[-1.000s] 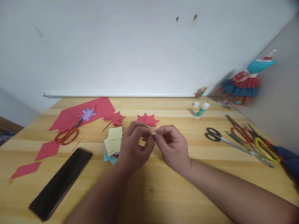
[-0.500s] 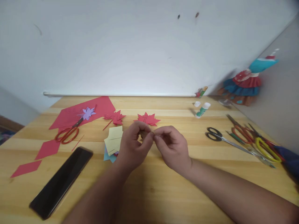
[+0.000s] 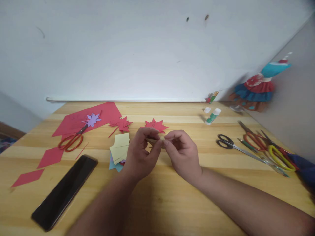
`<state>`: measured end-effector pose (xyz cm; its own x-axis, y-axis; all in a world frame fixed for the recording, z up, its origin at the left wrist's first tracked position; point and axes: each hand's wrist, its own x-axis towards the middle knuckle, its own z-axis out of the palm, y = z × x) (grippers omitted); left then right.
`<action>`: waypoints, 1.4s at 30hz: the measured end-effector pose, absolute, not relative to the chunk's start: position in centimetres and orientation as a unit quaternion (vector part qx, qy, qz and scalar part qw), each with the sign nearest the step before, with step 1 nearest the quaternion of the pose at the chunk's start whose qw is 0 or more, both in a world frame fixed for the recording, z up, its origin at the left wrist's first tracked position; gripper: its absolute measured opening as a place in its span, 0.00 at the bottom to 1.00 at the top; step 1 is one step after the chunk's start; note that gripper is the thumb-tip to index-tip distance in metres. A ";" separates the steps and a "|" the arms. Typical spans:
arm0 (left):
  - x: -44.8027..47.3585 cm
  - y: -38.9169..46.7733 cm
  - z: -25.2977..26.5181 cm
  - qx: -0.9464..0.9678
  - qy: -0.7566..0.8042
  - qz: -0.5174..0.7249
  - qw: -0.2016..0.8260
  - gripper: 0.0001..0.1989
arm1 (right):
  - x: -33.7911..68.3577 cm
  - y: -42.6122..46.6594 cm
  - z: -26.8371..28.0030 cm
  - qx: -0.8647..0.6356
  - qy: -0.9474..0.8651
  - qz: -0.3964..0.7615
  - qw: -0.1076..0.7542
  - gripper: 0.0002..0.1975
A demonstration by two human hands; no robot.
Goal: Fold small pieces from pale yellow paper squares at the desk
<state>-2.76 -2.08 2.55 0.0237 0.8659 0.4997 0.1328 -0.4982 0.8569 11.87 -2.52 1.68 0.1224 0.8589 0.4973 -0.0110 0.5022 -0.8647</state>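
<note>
Head view: your left hand (image 3: 142, 155) and right hand (image 3: 183, 155) meet above the bench (image 3: 172, 205), fingertips almost together.
Left hand grip: thumb and forefinger pinched on the yellow paper (image 3: 162, 138), other fingers curled.
Right hand grip: thumb and forefinger seem pinched on the paper's near-side tip too.
Paper in work: between your fingertips, mostly hidden, so you cannot tell its shape.
Done, by the look: red cut-outs (image 3: 156, 125) just beyond your hands, more beyond and left of your left hand, and a purple star (image 3: 93, 120) farther left.
Left, by the look: the pinched paper seems mid-work; yellow pieces (image 3: 121, 142) lie piled just left of your left hand; how much remains, you cannot tell.
Glue stick (image 3: 213, 116): beyond and right of your right hand.
Scissors: red-handled pair (image 3: 77, 135) left of your left hand, black-handled pair (image 3: 232, 146) right of your right, neither held.
</note>
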 end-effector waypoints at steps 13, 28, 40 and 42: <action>-2.5 -2.3 2.6 0.655 0.307 0.617 0.311 0.27 | 11.7 -2.6 2.4 -0.387 -0.533 0.345 0.669 0.03; -2.2 -0.9 2.8 0.442 0.333 0.603 0.574 0.18 | 11.7 -2.3 2.4 -0.373 -0.521 0.389 0.662 0.04; -2.3 -1.5 3.5 0.502 0.423 0.555 0.511 0.14 | 12.2 -2.3 1.4 -0.406 -0.598 0.283 0.630 0.04; -2.3 -1.6 3.7 0.508 0.442 0.554 0.490 0.15 | 12.3 -2.3 1.5 -0.409 -0.618 0.274 0.613 0.04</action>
<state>-2.28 -1.56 3.69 -0.0043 0.9914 0.1307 -0.0940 -0.1305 0.9870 12.34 -2.32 1.53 0.0850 0.8411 0.5341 0.1698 0.5160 -0.8396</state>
